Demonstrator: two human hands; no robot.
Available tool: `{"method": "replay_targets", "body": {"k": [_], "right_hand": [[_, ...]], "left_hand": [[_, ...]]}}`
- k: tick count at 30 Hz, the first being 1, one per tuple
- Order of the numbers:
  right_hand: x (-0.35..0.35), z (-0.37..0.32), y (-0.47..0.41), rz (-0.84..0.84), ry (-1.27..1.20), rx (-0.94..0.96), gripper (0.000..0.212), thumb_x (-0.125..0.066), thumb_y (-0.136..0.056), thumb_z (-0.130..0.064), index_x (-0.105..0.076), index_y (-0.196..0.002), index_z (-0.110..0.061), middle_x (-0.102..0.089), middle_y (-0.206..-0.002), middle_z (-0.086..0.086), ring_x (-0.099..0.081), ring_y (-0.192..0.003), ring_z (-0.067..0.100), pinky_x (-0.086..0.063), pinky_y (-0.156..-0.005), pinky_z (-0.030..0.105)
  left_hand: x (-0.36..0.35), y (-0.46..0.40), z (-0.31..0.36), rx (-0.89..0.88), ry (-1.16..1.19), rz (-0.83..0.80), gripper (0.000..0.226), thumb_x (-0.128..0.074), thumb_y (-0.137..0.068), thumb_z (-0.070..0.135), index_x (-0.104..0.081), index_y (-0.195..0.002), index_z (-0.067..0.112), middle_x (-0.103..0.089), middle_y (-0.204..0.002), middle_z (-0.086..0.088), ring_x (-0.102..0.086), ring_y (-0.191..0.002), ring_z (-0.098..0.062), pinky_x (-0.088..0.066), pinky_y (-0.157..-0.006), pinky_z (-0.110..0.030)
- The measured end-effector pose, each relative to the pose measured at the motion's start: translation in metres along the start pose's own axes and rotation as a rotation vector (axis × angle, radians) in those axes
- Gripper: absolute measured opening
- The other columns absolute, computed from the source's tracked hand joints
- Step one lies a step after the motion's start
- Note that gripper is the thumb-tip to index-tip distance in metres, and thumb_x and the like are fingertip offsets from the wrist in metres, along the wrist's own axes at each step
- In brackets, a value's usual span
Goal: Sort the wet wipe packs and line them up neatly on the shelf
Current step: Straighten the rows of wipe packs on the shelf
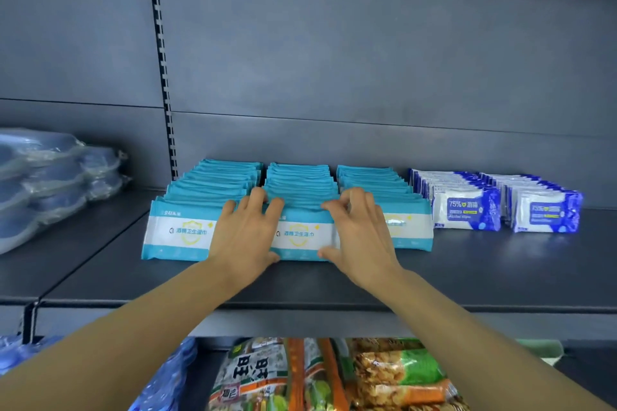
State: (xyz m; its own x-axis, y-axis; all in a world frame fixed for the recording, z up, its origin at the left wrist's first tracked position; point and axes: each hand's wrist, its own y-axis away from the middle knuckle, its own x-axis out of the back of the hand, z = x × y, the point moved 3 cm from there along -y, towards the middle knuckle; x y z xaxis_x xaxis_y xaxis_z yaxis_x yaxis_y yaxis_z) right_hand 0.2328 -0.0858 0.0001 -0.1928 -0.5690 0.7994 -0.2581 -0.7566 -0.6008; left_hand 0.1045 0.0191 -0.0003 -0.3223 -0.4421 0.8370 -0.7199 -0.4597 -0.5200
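Three rows of teal and white wet wipe packs stand upright on the dark shelf (467,264): a left row (180,230), a middle row (302,233) and a right row (404,227). To their right stand two rows of blue and white alcohol wipe packs (465,210) (547,213). My left hand (245,233) grips the left end of the middle row's front pack, fingers over its top and thumb at its base. The same pack's right end is held by my right hand (359,233), fingers curled on top and thumb underneath.
Stacked blue items in clear wrap (50,177) lie on the neighbouring shelf at the left. Snack bags (320,377) fill the shelf below, with blue wrapped packs (167,374) beside them. A slotted upright (163,77) runs up the back panel.
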Motion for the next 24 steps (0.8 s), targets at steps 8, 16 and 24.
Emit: {"method": "replay_targets", "body": {"k": [8, 16, 24], "right_hand": [[0.003, -0.007, -0.005, 0.011, -0.044, 0.042, 0.035, -0.069, -0.082, -0.029, -0.051, -0.109, -0.018, -0.055, -0.110, -0.004, -0.046, -0.103, 0.019, -0.026, -0.083, 0.030], [0.004, -0.007, -0.008, -0.153, -0.218, -0.037, 0.038, -0.062, -0.089, -0.036, -0.058, -0.120, -0.015, -0.056, -0.119, 0.001, -0.056, -0.091, 0.017, -0.039, -0.088, 0.031], [0.021, 0.005, 0.009, -0.178, -0.484, -0.179, 0.019, -0.064, -0.089, -0.022, -0.059, -0.107, -0.016, -0.054, -0.100, -0.004, -0.048, -0.083, 0.013, -0.036, -0.061, 0.002]], "left_hand": [[0.009, 0.015, -0.025, 0.063, 0.055, -0.037, 0.101, -0.073, -0.071, 0.054, -0.015, -0.149, 0.025, -0.016, -0.150, -0.001, -0.020, -0.139, -0.022, -0.016, -0.116, -0.043], [0.012, 0.030, -0.078, 0.218, -0.015, -0.089, 0.078, -0.072, -0.075, 0.030, -0.029, -0.139, 0.018, -0.032, -0.137, -0.004, -0.032, -0.126, -0.025, -0.028, -0.105, -0.038], [0.005, 0.028, -0.089, 0.188, -0.175, -0.144, 0.070, -0.072, -0.074, 0.035, -0.033, -0.131, 0.020, -0.038, -0.125, -0.003, -0.040, -0.115, -0.023, -0.036, -0.093, -0.034]]}}
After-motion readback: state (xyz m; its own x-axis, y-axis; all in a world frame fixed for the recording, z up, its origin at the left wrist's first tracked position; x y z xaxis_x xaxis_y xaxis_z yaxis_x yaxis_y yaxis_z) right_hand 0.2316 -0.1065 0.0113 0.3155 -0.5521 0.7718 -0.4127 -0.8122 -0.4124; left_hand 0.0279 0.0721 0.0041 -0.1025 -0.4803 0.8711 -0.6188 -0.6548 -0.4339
